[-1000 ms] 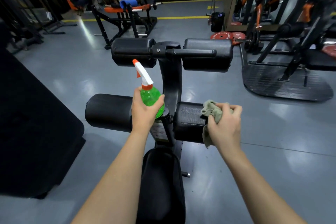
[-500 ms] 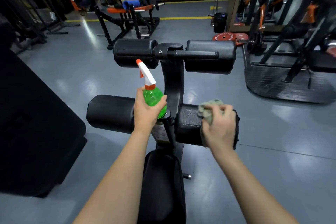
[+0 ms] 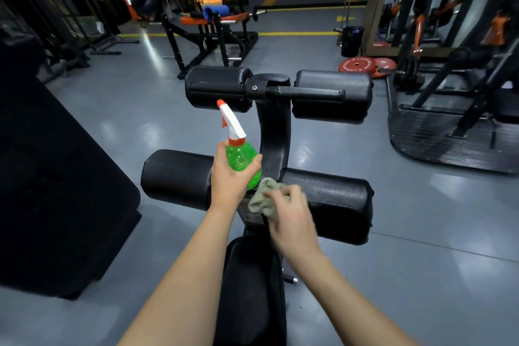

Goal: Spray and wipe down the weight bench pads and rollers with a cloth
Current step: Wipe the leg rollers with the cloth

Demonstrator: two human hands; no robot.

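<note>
here the cloth (image 3: 264, 199) sits bunched under right-hand fingers (image 3: 292, 198).

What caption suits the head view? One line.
Left hand grips a green plastic spray bottle; right hand holds a grey-green cloth beside the lower right black padded roller.

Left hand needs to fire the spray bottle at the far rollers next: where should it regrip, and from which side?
Probably the narrow white neck of the spray bottle, coming from the near side, opposite the nozzle. The left hand now wraps the round green body, too low for a finger to reach the orange trigger, which hangs under the nozzle facing away.
</note>
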